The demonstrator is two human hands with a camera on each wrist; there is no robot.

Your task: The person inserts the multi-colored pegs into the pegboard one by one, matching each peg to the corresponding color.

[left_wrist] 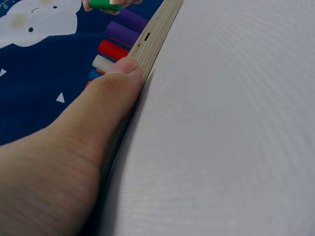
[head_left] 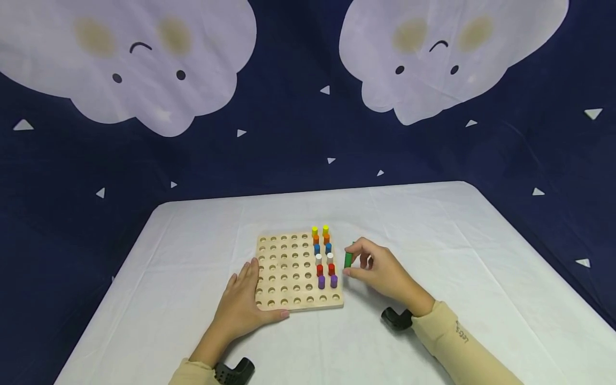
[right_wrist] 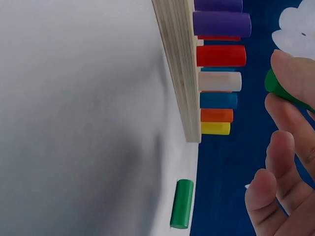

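Observation:
A square wooden pegboard (head_left: 284,283) lies on the table, with two columns of pegs standing at its right side. From back to front these are yellow, orange, blue, white, red and purple. My right hand (head_left: 380,267) pinches a green peg (head_left: 348,260) between thumb and index finger, just right of the board. In the right wrist view that green peg (right_wrist: 270,81) is partly hidden by the thumb. My left hand (head_left: 245,302) rests at the board's near left corner, straight fingers along the left side. Its thumb (left_wrist: 106,98) lies against the front edge.
Another green peg (right_wrist: 182,204) lies on the white tablecloth (head_left: 192,256) beyond the board's far right corner. Open holes fill the board's left columns and front row. A dark blue curtain (head_left: 289,155) with clouds hangs behind the table.

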